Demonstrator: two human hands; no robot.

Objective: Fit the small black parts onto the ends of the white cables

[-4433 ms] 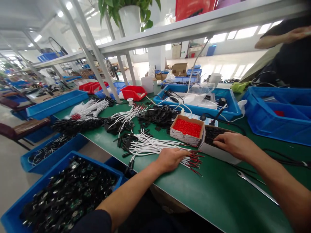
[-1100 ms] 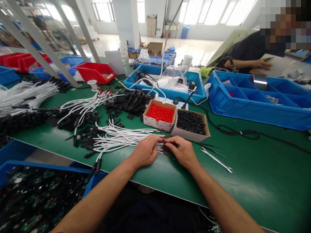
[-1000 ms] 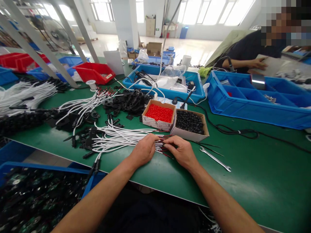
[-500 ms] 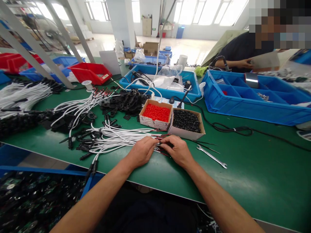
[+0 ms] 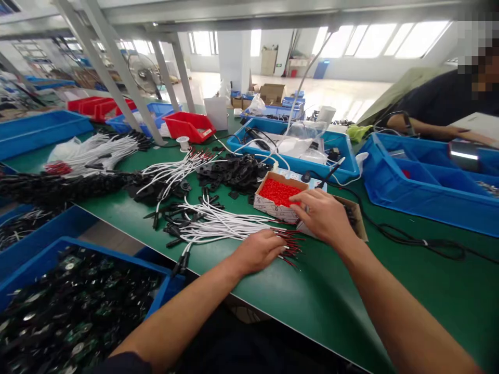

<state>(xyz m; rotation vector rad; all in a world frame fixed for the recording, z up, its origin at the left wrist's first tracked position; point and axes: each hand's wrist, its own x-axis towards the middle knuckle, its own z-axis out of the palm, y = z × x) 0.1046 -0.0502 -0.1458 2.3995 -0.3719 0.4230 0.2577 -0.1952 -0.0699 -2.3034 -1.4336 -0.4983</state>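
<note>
L hand (image 5: pixel 259 252): fingers were curled over wht cables (image 5: pixel 226 223) nr their leads (image 5: pixel 292 245); couldn't tell if clamped.
R hand (image 5: pixel 323 215): fingertips were almost tog. at box (image 5: pixel 273 209) of red pcs (image 5: pixel 278 191); couldn't tell if one was held.
Wht cables: lay in loose bundle under L fingers, blk plugs (image 5: pixel 183 262) at far end.
Leads: dk red, splayed past L fingers; done vs left unclear.
Red pcs: plenty left.

Bright windows (image 5: pixel 421 39) in a white wall (image 5: pixel 360 67) shine above a glossy pale floor (image 5: pixel 345 88), with a pillar (image 5: pixel 234 59) near a cabinet (image 5: pixel 268 61).
</note>
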